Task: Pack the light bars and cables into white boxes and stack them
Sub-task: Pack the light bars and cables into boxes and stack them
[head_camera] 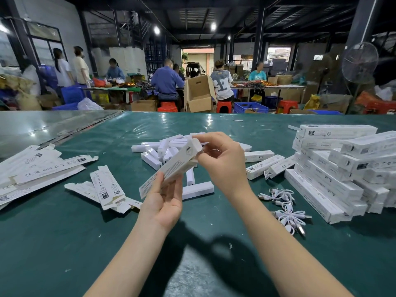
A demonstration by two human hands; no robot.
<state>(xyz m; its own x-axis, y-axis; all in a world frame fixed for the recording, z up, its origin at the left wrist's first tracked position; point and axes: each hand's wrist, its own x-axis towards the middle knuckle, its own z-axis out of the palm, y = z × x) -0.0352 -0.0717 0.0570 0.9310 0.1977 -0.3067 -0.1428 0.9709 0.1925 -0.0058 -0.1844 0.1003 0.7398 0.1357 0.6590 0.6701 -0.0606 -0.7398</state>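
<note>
My left hand [165, 200] grips the near end of a box [175, 168] from below, with the thumb on one side and the fingers curled up the other. It holds the box slanted above the middle of the worktop [107, 243]. My right hand [222, 161] is at the far end, pinching the flap [196, 146] between thumb and forefinger, with the other fingers loosely bent.

I take the step in hand to be closing this box. Whether a bar and cable are already inside I cannot tell (the card hides them).

The loose light bars [162, 151] lie heaped just beyond the box, toward the far edge. One bar [198, 189] lies apart from the heap, nearer me and just beside my left fingers. The cables [287, 209] lie coiled to the right of my right wrist, near the stack [334, 168] of made-up boxes along the right edge. Flat boxes [42, 168], not yet folded, are spread by the left edge, with a few more nearer the middle.

If the box is filled, the flap needs folding over and its tongue tucking into the open end. My left hand should hold firm while I do that, because thin card like this probably buckles if pushed askew. Then the box goes across to the stack, laid flat and in line with the others (the top ones sit at angles, so a careless drop might slide off).
</note>
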